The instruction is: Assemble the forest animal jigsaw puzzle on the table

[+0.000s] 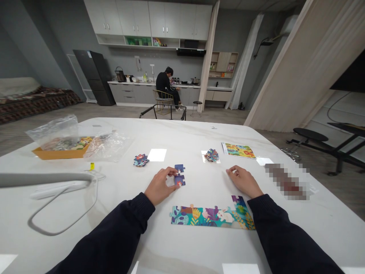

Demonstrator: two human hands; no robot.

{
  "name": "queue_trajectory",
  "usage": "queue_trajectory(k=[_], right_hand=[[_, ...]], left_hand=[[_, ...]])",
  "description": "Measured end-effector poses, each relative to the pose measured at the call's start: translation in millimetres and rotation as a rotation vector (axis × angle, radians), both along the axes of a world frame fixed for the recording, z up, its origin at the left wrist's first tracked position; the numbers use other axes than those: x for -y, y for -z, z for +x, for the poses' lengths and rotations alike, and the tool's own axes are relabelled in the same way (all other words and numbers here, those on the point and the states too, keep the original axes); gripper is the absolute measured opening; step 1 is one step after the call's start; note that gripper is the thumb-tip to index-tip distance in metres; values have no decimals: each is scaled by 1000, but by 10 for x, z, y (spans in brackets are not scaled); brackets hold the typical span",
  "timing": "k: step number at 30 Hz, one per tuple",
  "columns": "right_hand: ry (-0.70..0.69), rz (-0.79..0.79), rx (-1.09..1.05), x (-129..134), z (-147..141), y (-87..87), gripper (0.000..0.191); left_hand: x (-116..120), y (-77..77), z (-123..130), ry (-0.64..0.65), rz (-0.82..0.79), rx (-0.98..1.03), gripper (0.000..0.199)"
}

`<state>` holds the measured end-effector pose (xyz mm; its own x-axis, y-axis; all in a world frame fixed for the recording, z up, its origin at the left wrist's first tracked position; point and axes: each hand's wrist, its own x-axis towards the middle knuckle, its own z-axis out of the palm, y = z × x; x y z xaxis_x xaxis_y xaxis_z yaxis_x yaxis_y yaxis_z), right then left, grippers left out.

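Worktop point(188, 137) in a grey room, a seated person point(167, 82) far behind at a counter point(134, 83), back turned. At the worktop's left, an orange tray point(61, 153) under a clear bag point(53, 131), a grey cable point(62, 215) looping nearer. Across the middle, two small piles of puzzle pieces, one to the left point(141, 160) and one to the right point(211, 155), the latter near a picture card point(238, 150). Closest to the camera, a long strip point(212, 215) of joined pieces, rabbit and flowers in teal and purple, lying flat between both forearms.

Right hand point(243, 180) open and empty, fingertips down on the worktop just above the strip's right end. Left hand point(159, 186) pinching two blue pieces point(179, 169) between thumb and fingers, the pair touching end to end above the strip; whether locked together, impossible to tell.

Risks: a slipping pinch, dropping or spinning the pair; a dragged wrist or sleeve catching the loose strip and parting its joints; a careless reach scattering either pile; glare patches beside the piles hiding a stray piece; the cable snagging the left sleeve; the bag shifting and spilling the tray's contents.
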<state>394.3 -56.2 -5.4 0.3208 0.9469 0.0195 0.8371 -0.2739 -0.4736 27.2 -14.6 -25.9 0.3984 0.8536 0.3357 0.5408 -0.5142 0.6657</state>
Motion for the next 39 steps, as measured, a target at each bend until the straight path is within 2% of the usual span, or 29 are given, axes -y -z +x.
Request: queue_trajectory(k=[3,7,14,27,35,39], right_hand=[[6,-2,3,0,-6,-5,28],[10,5,1,3,-12,-4,29],[17,-8,7,8,-27,-17,27],[8,-8,6,5,-25,-22,27],[8,-23,5,7,-30,-30,27],[7,-34,5,12,-42,-47,28]], left_hand=[[-62,28,3,-31,66,-24,27],[-116,47,16,34,144,-55,15],[-80,18,21,69,205,-142,16],[34,-155,47,124,243,-288,18],[56,-142,50,157,239,-413,20],[56,-124,60,164,262,-418,29]])
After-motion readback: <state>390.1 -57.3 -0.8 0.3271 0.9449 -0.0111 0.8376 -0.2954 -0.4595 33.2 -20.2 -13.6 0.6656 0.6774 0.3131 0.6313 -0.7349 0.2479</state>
